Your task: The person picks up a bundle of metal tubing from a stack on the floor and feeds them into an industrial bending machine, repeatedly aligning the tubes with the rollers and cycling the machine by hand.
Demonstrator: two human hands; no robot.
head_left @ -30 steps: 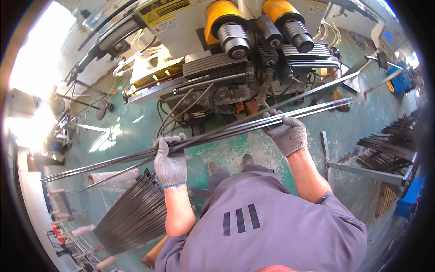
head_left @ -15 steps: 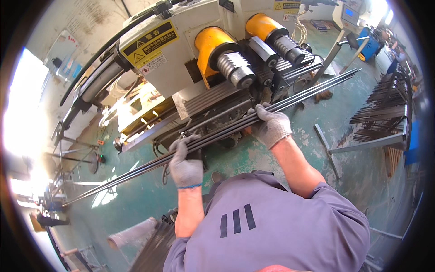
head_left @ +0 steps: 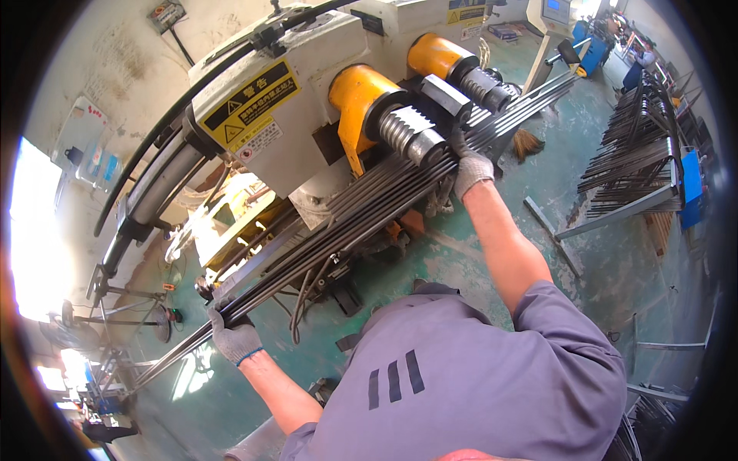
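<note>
Both of my hands wear pale knit gloves. My left hand [head_left: 235, 339] is closed around a bundle of long thin metal rods [head_left: 361, 229] toward its lower left end. Farther right, my right hand [head_left: 473, 170] grips the same rods, its fingers reaching over them beside the machine's dark hexagonal bar. The bundle slants from lower left to upper right, along the front of a pale machine [head_left: 307, 100]. Two orange cylinders [head_left: 361, 96] with ribbed metal ends stand just above the rods.
On the right, a rack [head_left: 623, 207] holds many dark rods. A metal stand leg [head_left: 553, 236] rests on the green floor near it. A broom head [head_left: 528, 144] lies beyond the rods. Hanging cables [head_left: 301, 303] loop below the machine. Another person sits at the far right.
My left hand has slid down and left along the rods, and my right hand up and slightly right. The rods have moved up against the machine, under the orange cylinders.
</note>
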